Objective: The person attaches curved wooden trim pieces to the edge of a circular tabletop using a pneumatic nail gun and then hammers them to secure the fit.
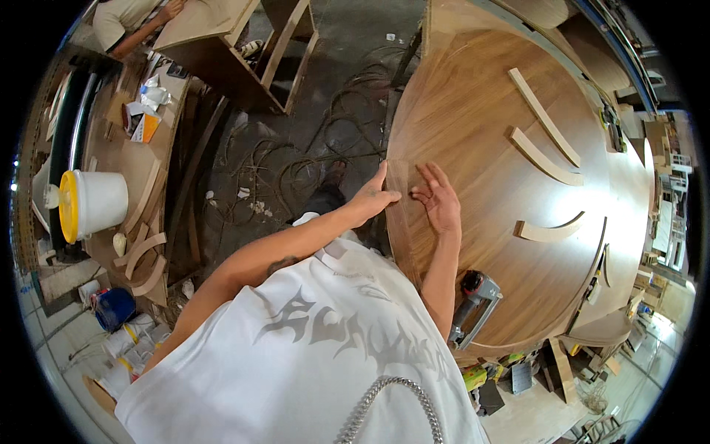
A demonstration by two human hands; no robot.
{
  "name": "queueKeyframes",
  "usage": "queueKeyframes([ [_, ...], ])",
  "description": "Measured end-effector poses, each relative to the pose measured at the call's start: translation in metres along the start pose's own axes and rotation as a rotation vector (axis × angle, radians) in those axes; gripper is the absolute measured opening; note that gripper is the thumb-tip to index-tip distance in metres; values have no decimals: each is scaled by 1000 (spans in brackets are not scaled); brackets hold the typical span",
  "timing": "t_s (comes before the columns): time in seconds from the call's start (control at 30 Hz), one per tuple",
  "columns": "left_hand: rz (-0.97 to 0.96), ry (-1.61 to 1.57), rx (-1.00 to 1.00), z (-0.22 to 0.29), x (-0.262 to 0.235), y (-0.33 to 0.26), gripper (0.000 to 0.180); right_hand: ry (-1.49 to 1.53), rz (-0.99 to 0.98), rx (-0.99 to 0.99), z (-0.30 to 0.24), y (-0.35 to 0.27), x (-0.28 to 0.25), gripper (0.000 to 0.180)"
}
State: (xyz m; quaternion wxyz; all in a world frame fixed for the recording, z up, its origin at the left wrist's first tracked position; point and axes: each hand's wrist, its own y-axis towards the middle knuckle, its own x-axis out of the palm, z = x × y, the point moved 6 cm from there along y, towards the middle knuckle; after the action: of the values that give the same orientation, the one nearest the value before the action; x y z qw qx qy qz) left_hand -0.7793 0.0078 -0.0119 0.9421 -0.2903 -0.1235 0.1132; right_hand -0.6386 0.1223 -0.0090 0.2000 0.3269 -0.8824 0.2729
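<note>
A large round wood-grain panel spreads out on my right. Along its near left edge runs a thin wood-grain strip. My left hand pinches this strip at the edge, thumb on top and index finger stretched along its side; the other fingers are hidden below. Just right of the strip, my right hand is over the panel with fingers apart and slightly bent, holding nothing. Below it on the panel lies a nail gun.
Curved wooden pieces lie on the panel. Hoses tangle across the floor. A wooden cabinet frame stands ahead, near another person's arm. On the left bench are a white bucket and curved offcuts.
</note>
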Motion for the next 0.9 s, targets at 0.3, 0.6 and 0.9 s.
queueKeyframes([
  [0.3, 14, -91, 56, 4, 1, -4, 94, -466, 11, 69, 1, -1, 26, 57],
  [0.6, -25, -157, 124, 4, 0, -3, 91, -519, 9, 75, 4, 2, 31, 58],
  [0.9, -56, -126, 84, -2, -2, 2, 87, -611, 30, 83, -2, 4, 33, 53],
])
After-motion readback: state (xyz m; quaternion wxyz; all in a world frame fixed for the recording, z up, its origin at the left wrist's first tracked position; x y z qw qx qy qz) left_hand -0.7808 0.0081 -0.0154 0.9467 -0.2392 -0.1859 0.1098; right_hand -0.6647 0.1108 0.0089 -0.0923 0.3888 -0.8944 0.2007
